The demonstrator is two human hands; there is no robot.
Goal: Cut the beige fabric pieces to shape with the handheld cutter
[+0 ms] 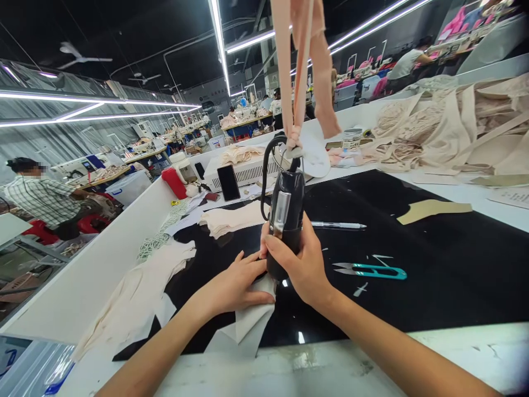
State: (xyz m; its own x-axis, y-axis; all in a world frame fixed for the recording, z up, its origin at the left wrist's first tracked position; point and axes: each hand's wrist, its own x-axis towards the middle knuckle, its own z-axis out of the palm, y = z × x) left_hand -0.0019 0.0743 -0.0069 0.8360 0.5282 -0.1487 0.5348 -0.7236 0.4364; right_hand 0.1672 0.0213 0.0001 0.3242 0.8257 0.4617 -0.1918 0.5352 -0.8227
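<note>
head view: right hand grips black tool upright.

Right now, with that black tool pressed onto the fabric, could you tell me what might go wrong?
The left hand pins the white fabric piece right beside the black tool gripped by the right hand; fingers could get caught. The tool's cord loops near hanging strips and might snag.

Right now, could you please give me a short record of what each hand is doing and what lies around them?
Left hand: pressing flat on a white fabric piece
Right hand: gripping an upright black tool
Surface: black mat
Right of hands: teal snips, pen
Left of hands: pale fabric pieces
Overhead: hanging beige straps
</note>
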